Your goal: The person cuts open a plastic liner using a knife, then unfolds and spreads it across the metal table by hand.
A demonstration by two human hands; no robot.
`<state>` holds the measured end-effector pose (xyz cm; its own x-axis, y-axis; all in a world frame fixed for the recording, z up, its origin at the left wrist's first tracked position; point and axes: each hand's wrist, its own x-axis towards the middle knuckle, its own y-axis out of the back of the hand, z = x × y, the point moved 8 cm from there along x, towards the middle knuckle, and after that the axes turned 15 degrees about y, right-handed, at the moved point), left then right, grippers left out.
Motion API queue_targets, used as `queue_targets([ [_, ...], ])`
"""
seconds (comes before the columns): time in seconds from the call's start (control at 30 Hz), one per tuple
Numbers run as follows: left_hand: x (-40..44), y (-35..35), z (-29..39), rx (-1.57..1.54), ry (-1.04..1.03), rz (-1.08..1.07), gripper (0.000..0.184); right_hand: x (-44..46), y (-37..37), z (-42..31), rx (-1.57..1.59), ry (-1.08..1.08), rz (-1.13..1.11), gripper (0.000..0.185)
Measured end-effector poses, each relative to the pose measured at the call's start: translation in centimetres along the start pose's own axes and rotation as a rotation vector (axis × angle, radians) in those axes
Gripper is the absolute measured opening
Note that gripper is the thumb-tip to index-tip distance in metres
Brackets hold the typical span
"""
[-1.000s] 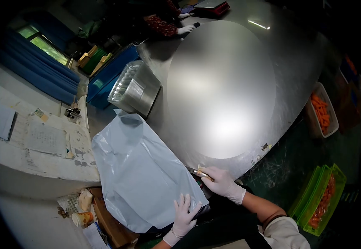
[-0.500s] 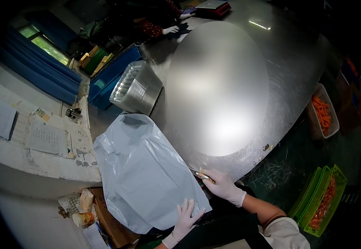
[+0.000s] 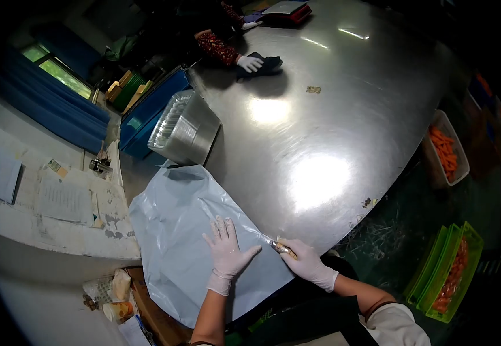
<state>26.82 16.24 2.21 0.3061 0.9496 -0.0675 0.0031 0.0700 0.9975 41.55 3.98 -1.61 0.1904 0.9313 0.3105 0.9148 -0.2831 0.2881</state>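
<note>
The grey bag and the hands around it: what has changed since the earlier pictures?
The left hand moved up the grey bag, away from the body, and lies spread on it. A co-worker's hand with a dark cloth came nearer. The right hand still holds the tool at the bag's edge.

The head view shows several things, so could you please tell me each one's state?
Grey plastic bag: wrinkled, spread out
Small tool: held, metal end by the bag's edge
Left hand: gloved, fingers spread over the bag
Right hand: gloved, closed around the small tool
Clear plastic trays: nested in a stack
White tub: open, holding carrots
Green crate: open, holding orange pieces
Dark cloth: crumpled
Co-worker's hand: gloved, on the dark cloth
</note>
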Motion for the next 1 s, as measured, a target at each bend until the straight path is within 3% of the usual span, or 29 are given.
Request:
queue_targets([
  [0.07,0.2,-1.5,-0.8,0.016,0.016,-0.042,0.118,-0.6,0.1,0.5,0.003,-0.045,-0.027,0.033],
  [0.27,0.0,-1.5,-0.6,0.064,0.018,-0.047,0.12,-2.4,1.5,0.0,-0.007,-0.066,-0.017,0.032],
  [0.57,0.3,-2.4,-1.1,0.059,0.028,-0.03,0.12,-1.2,2.1,-1.5,-0.15,0.185,0.046,0.026],
  [1.0,0.1,-1.9,-0.6,0.059,0.036,-0.086,0.126,0.2,6.7,0.7,-0.134,0.214,-0.158,0.024],
])
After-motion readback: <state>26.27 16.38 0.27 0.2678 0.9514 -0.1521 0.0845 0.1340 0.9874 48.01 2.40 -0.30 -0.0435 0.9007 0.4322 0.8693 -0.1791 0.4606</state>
